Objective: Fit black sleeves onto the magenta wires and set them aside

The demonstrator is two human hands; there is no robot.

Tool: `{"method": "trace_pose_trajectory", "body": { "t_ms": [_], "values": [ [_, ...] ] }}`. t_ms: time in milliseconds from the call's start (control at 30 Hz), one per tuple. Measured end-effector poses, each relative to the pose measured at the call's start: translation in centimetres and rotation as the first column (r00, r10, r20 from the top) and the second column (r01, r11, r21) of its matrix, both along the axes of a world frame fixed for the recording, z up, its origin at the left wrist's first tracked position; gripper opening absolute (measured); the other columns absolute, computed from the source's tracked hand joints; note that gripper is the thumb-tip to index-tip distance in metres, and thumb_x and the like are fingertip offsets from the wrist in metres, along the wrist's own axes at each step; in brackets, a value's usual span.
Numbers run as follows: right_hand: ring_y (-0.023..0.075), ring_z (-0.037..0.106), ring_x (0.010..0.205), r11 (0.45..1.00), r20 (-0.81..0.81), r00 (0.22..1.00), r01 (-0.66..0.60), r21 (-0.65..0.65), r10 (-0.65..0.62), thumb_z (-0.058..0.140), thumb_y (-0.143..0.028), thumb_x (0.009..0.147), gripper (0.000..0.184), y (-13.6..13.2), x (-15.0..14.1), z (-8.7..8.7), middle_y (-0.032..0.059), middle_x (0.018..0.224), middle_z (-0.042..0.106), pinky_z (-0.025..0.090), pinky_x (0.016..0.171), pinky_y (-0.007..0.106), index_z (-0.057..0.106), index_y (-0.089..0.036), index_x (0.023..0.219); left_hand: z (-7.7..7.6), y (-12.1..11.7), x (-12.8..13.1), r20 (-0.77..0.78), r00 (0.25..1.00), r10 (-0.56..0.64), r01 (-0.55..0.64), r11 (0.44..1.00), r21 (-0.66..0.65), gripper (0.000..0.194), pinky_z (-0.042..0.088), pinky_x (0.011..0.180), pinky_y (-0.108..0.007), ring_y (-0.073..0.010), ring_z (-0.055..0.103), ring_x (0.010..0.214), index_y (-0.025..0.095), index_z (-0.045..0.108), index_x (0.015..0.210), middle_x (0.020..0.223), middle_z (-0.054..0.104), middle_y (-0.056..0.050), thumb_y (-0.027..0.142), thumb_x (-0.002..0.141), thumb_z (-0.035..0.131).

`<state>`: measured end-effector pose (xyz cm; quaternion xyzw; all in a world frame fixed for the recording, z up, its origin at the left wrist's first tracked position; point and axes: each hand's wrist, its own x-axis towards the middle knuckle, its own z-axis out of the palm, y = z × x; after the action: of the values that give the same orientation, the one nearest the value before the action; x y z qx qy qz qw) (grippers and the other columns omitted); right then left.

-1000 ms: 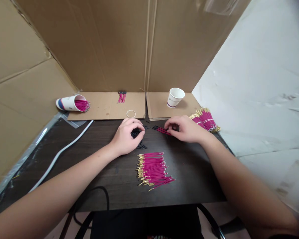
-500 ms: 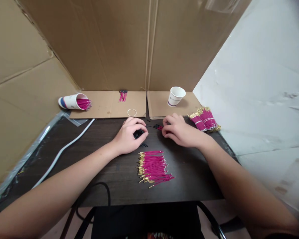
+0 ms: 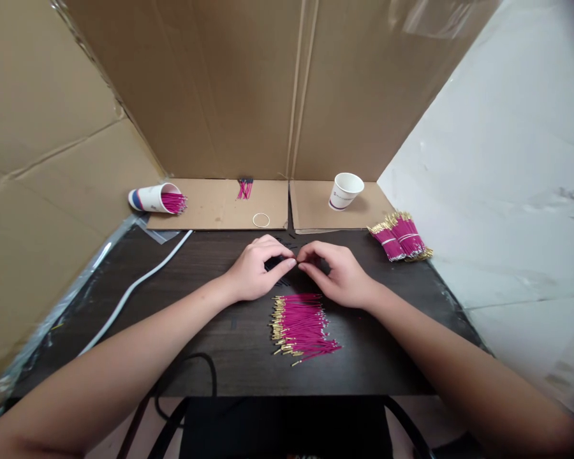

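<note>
Hand [image 3: 256,271] half-covering black pieces [image 3: 283,282], cups [image 3: 345,191] beyond

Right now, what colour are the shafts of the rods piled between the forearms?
Magenta; the piled rods show best in the head view.

A single camera, worn on the person's head, looks from above the near side of the dark table [image 3: 377,363], facing forward across it and tilted down. It is close enough that the table spans much of the frame's width. The left hand [image 3: 263,268] and right hand [image 3: 335,271], over the table, fall just below the view's centre. Beyond the table it takes in a cardboard wall [image 3: 220,95], and right of the table a white panel [image 3: 516,172].
</note>
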<state>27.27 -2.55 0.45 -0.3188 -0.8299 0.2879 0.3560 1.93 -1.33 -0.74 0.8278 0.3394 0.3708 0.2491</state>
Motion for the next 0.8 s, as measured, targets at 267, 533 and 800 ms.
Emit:
{"method": "trace_pose_trajectory", "body": {
  "t_ms": [267, 533, 800],
  "values": [
    [0.0184, 0.066, 0.08, 1.0, -0.022, 1.0, 0.016, -0.012, -0.016, 0.065, -0.027, 0.11, 0.005, -0.1, -0.3, -0.9, 0.0029, 0.093, 0.075, 0.054, 0.077, 0.034, 0.068, -0.024, 0.107, -0.2, -0.2, 0.0, -0.005, 1.0, 0.015, -0.015, 1.0, -0.019, 0.014, 0.059, 0.095, -0.048, -0.0263, 0.075, 0.094, 0.022, 0.083, 0.096, 0.096, 0.084, -0.007, 0.029, 0.105, 0.074],
    [0.0206, 0.062, 0.085, 0.993, 0.092, 0.99, 0.108, -0.055, -0.102, 0.08, -0.025, 0.097, 0.028, -0.7, -0.1, 0.0, 0.003, 0.097, 0.071, 0.05, 0.078, 0.035, 0.058, -0.024, 0.113, -0.5, 0.2, 0.0, 0.054, 0.985, 0.165, -0.164, 0.986, -0.018, 0.018, 0.059, 0.093, -0.043, -0.0244, 0.076, 0.094, 0.02, 0.08, 0.097, 0.098, 0.082, -0.007, 0.03, 0.109, 0.07],
    [0.0268, 0.065, 0.101, 0.964, 0.27, 0.925, -0.26, -0.061, 0.267, 0.076, -0.014, 0.102, 0.009, -1.0, -0.3, 1.1, 0.0096, 0.104, 0.075, 0.052, 0.094, 0.043, 0.079, -0.02, 0.107, -0.9, 0.6, 0.1, 0.106, 0.964, 0.244, -0.236, 0.969, -0.078, 0.016, 0.061, 0.089, -0.039, -0.0229, 0.077, 0.091, 0.02, 0.079, 0.1, 0.098, 0.083, -0.006, 0.032, 0.106, 0.072]
  ]
}}
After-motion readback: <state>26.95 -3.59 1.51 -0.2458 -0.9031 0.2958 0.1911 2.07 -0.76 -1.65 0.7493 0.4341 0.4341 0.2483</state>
